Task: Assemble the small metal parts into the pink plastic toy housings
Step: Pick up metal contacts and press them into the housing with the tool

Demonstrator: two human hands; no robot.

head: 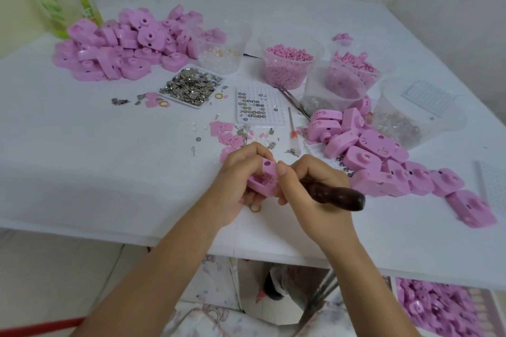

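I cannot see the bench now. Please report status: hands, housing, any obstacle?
Left hand grips pink housing. Right hand holds dark-handled tool, fingertips at housing. No obstruction seen between hands.

Matt pink plastic housing (260, 180); glossy dark wooden tool handle (336, 195); shiny metal parts (191, 87).

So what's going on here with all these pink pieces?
A person is assembling toys at a white table. The left hand grips one pink housing while the right hand, a dark-handled tool tucked in its palm, works its fingertips at the housing's opening. More housings lie piled left and right, with a tray of small metal parts behind.
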